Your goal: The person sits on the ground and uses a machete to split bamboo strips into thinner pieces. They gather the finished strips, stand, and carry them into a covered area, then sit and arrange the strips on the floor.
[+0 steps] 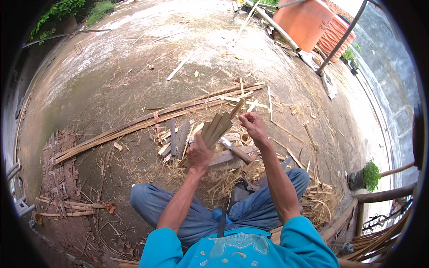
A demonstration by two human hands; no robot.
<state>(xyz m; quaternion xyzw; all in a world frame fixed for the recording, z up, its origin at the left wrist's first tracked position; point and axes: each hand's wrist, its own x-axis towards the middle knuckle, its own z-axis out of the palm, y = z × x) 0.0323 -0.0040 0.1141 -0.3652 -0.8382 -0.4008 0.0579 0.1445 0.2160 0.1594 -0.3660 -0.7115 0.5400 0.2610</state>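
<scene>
My left hand (199, 152) is wrapped around a fanned bundle of flat bamboo strips (217, 126), which points up and to the right. Just right of the bundle's upper end, my right hand (254, 126) is closed with its fingertips pinched together; whether anything thin is between them is too small to make out. Below the bundle lies a knife with a wooden handle (241, 156), its blade partly hidden behind the strips. It rests by a piece of wood (219, 159) in front of my crossed legs. Several short dark slats (182, 137) lie left of the bundle.
Long split bamboo poles (134, 123) stretch across the ground ahead. Shavings (223, 181) and offcuts surround my legs. A torn woven mat (60, 167) lies at left. An orange tank (302, 24) stands far right, a potted plant (371, 175) nearer right, beside a bamboo rail (385, 194).
</scene>
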